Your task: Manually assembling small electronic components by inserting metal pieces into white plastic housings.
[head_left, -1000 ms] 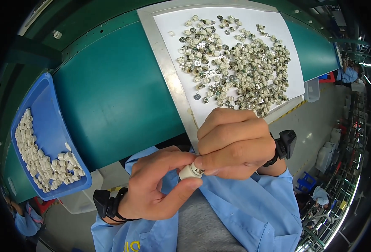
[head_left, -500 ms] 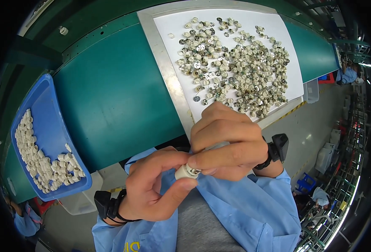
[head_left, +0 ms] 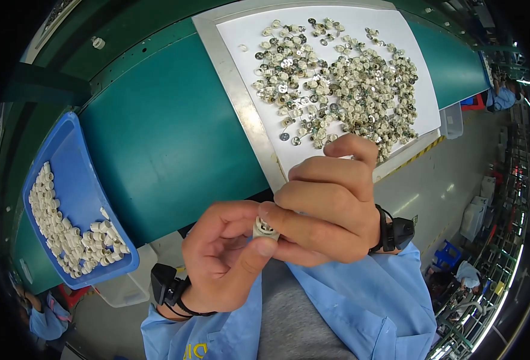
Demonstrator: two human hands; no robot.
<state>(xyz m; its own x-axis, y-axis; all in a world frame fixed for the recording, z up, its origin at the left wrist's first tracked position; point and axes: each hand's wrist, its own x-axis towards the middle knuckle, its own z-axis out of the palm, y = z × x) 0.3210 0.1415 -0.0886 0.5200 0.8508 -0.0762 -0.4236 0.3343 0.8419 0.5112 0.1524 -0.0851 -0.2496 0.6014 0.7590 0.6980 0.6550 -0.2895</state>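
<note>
Between thumb and index finger, my left hand (head_left: pixel 226 258) pinches a small white plastic sleeve (head_left: pixel 265 229), with its mouth tipped upward. Bits of metal show inside that mouth. My right hand (head_left: pixel 331 210) is closed beside it, index fingertip against the sleeve's rim. What the right thumb and curled fingers hold, if anything, is hidden. Beyond the right hand, many small parts (head_left: pixel 373 90), cream bodies with shiny metal discs, lie heaped on a white sheet (head_left: pixel 235 36). At left, a blue tray (head_left: pixel 75 156) holds a pile of similar white sleeves (head_left: pixel 60 231).
A metal frame (head_left: pixel 241 102) borders the white sheet on the green worktop (head_left: pixel 163 132). Clear plastic bins (head_left: pixel 124 288) stand below the bench edge at left and right. Other people in blue (head_left: pixel 504 96) sit farther off. Shelving lines the far right.
Both hands have shifted slightly, and the sleeve has moved up and left, its mouth turned more upward. My right index finger now presses at its rim; the other right fingers have lifted.
</note>
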